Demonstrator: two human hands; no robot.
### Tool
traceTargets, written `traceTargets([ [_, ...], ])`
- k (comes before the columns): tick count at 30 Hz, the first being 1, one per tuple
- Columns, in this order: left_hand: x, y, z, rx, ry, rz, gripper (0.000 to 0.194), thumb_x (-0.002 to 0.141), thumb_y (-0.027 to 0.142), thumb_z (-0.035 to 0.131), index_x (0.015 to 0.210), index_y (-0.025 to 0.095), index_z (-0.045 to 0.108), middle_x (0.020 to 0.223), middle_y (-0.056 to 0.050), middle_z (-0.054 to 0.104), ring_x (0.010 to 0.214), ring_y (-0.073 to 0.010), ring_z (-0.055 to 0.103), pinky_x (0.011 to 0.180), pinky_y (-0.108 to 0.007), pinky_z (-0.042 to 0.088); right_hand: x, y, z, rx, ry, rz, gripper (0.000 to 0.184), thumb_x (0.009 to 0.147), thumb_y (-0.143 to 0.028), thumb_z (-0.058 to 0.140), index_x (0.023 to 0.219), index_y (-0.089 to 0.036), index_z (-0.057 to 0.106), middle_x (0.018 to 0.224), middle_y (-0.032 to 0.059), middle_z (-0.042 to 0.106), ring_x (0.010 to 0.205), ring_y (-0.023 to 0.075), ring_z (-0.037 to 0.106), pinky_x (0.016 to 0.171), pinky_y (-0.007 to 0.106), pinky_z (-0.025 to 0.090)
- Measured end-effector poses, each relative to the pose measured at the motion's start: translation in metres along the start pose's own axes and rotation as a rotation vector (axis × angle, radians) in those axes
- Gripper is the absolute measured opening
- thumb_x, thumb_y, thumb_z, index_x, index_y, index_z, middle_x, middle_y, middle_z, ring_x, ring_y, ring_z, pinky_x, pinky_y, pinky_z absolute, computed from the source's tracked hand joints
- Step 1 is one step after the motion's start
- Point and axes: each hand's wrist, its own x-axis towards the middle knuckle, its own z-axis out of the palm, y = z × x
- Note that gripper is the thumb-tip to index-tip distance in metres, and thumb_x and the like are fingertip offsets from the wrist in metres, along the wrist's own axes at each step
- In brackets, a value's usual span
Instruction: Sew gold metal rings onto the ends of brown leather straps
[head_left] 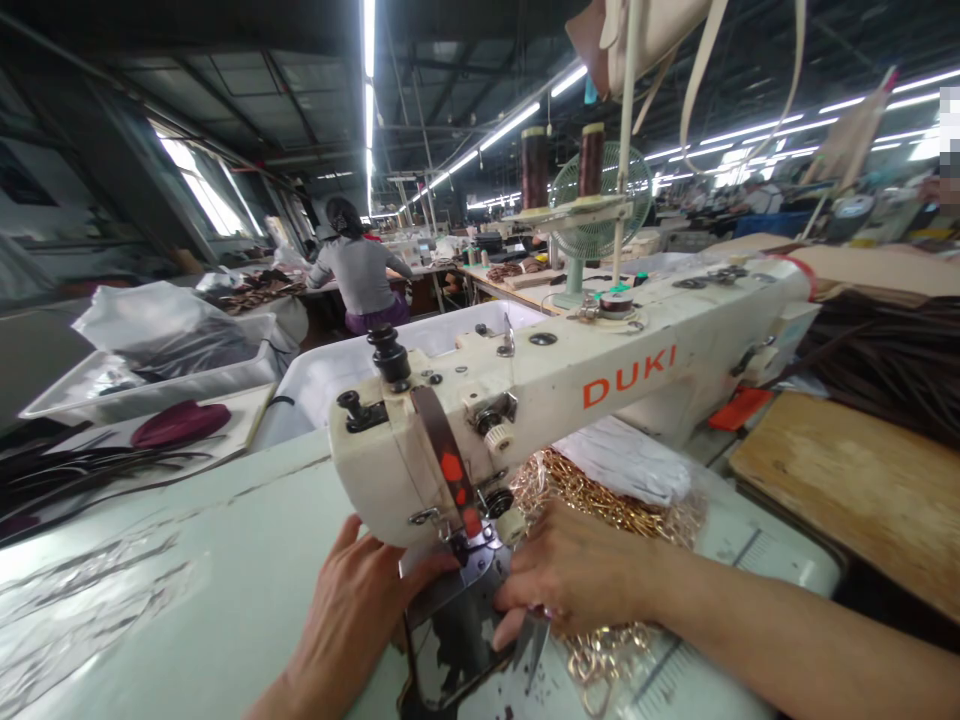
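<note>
A white sewing machine (630, 370) marked DUKI stands before me, its lit presser foot (480, 560) over a worn dark metal plate (457, 640). My left hand (356, 595) lies left of the foot, thumb stretched toward it and fingers apart; some fingertips are behind the machine head. Just right of the foot, my right hand (570, 570) is closed, with the blades of small scissors (531, 650) pointing down below its fingers. Whatever lies right at the needle is hard to make out. A brown strap (442, 440) with red patches hangs down the machine head.
Gold-coloured chains (615, 500) lie under the machine arm and beside my right wrist. A wooden board (855, 490) is at the right. White bins (322, 365) stand behind the machine. Thread spools (534, 170) and a fan (600, 195) rise beyond. A person (360, 270) sits further off.
</note>
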Motion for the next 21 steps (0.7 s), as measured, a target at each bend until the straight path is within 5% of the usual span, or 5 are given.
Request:
traceTargets([
  [7,0.025,-0.020,0.001,-0.269,-0.180,0.186,0.035,0.088,0.042,0.058,0.118,0.026,0.062,0.109,-0.002,0.069,0.096,-0.0225,0.065,0.085,-0.030,0.054,-0.001,-0.001,-0.002,0.012,-0.018,0.018,0.004,0.081,-0.027,0.066,0.082,-0.025,0.069,0.069,-0.0066,0.066,0.060,0.0092,0.058,0.051,0.023,0.030],
  [10,0.025,-0.021,-0.002,-0.269,-0.183,0.216,0.038,0.089,0.044,0.055,0.122,0.025,0.060,0.105,-0.003,0.070,0.095,-0.0236,0.065,0.089,-0.032,0.052,-0.001,0.000,-0.001,0.014,-0.013,0.012,0.005,0.079,-0.026,0.067,0.084,-0.026,0.068,0.069,-0.0073,0.067,0.060,0.0094,0.057,0.050,0.024,0.028],
  [15,0.019,-0.016,-0.013,-0.216,-0.227,0.219,0.031,0.087,0.050,0.057,0.101,0.024,0.067,0.094,-0.003,0.071,0.084,-0.0235,0.066,0.076,-0.030,0.055,-0.001,0.000,0.000,0.008,0.013,0.016,0.006,0.077,-0.025,0.067,0.083,-0.026,0.069,0.067,-0.0081,0.066,0.055,0.0089,0.054,0.047,0.025,0.022],
  [21,0.013,-0.009,-0.023,-0.084,-0.242,0.268,0.051,0.086,0.059,0.053,0.122,0.023,0.057,0.100,-0.007,0.068,0.090,-0.0250,0.065,0.078,-0.033,0.053,-0.001,-0.001,0.003,-0.003,0.036,-0.001,0.007,0.083,-0.030,0.063,0.082,-0.024,0.067,0.069,-0.0057,0.067,0.056,0.0090,0.055,0.049,0.026,0.022],
])
